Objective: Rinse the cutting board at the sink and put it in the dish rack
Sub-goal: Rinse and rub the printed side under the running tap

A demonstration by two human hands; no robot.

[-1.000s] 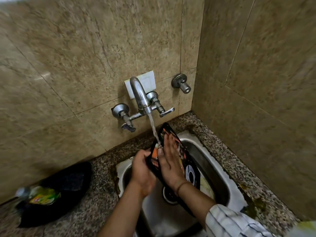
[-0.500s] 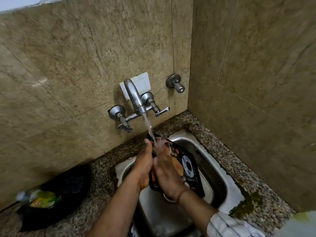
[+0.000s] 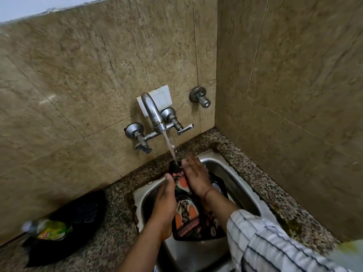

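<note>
**Board under the tap, rinse in progress**

The board (image 3: 186, 213) stands tilted in the sink (image 3: 235, 185), its far end under the running tap (image 3: 155, 114). The left hand (image 3: 165, 205) has its fingers clamped on the board's left edge; the right hand (image 3: 196, 177) lies flat on its face, fingers together, seemingly rubbing. Rinsing looks underway, not finished. The move to the dish rack remains, and no rack is in view.

Cutting board (image 3: 185, 214) held tilted over the steel sink (image 3: 231, 173), far end under the tap (image 3: 155, 114) stream. Left hand (image 3: 164, 205) in grip on its left edge; right hand (image 3: 196, 176) flat on its face. Dark pan (image 3: 78, 213) left on the worktop (image 3: 117, 232).
</note>
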